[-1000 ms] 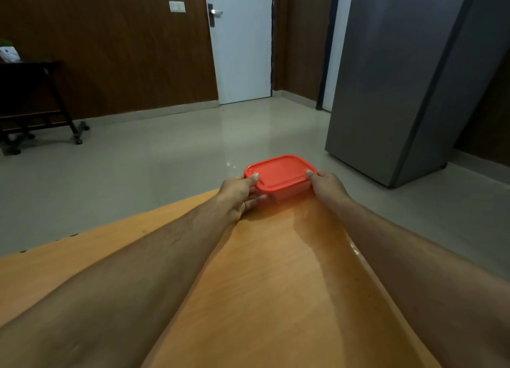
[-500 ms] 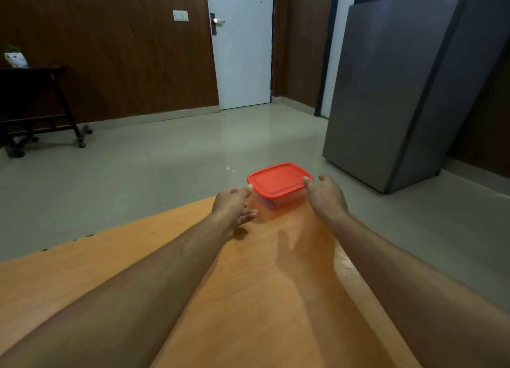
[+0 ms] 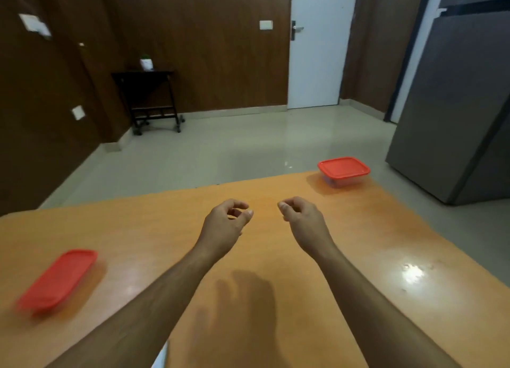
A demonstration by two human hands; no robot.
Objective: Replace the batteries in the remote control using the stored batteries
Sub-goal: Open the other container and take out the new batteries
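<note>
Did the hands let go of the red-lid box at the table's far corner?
Yes. The left hand and right hand have drawn back toward the person, empty and loosely curled, while the red-lidded container sits alone at the table's far corner.

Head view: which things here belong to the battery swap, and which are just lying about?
Job:
- red-lidded box, far right table corner, lid on
- second red-lidded box, left, blurred
- left hand and right hand, empty, fingers loosely curled

No remote or batteries visible.

Lying about:
- fridge
- side table with small plant
- door
</note>
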